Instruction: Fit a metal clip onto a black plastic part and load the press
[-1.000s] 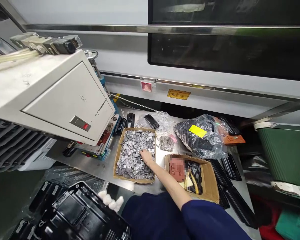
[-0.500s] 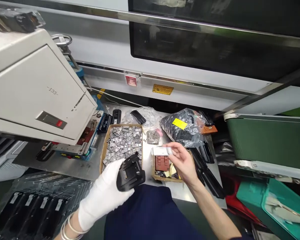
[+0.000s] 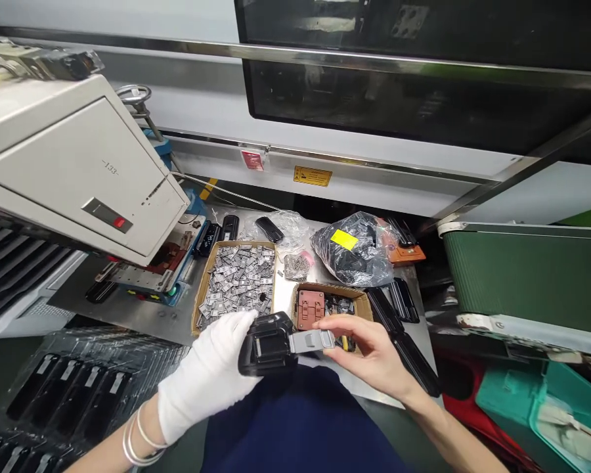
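Note:
My left hand, in a white glove, grips a black plastic housing in front of my lap. My bare right hand pinches a small grey metal plate and holds it against the right side of the housing. Just beyond lies a cardboard box full of the same grey plates. A smaller cardboard box to its right holds a reddish-brown block and dark parts.
A beige machine overhangs the steel bench at left. A clear tray of black housings lies at lower left. A bag of black parts, loose black parts and a green bin stand to the right.
My right hand left the box of plates with one plate and brought it to the housing. My left hand lifted the housing from the tray to the middle.

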Motion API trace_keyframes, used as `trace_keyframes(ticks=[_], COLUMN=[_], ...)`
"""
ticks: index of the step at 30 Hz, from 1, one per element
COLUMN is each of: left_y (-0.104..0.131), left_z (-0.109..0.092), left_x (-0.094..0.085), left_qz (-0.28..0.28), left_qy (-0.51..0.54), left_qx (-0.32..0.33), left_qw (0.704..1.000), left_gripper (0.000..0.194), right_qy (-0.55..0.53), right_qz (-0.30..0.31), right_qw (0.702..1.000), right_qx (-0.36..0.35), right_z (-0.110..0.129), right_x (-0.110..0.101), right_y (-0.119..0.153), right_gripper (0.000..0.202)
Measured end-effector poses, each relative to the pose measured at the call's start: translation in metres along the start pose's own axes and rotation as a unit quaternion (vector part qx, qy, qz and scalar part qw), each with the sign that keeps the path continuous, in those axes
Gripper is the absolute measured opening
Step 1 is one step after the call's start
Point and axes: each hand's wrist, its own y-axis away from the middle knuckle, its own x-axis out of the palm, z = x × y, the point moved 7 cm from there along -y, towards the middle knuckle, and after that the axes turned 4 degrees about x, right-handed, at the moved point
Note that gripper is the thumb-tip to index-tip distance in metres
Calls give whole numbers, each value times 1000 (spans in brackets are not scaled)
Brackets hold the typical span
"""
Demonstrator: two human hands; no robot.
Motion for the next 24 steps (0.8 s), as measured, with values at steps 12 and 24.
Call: trace_keyframes(ticks=[12, 24], left_y=[4, 40], left_z=[-41, -38], left_x=[35, 94], left_qz=[-29, 3], left_qy=[-184, -187], left_qx=[119, 56], left_qw=[975, 981], left_gripper=[57, 65], right_qy=[243, 175], right_qz=[218, 181], right_qw=[939, 963], right_qx=[-108, -95], right_z=[25, -13], right_x=[53, 74], right_y=[38, 70], right_gripper=[37, 18])
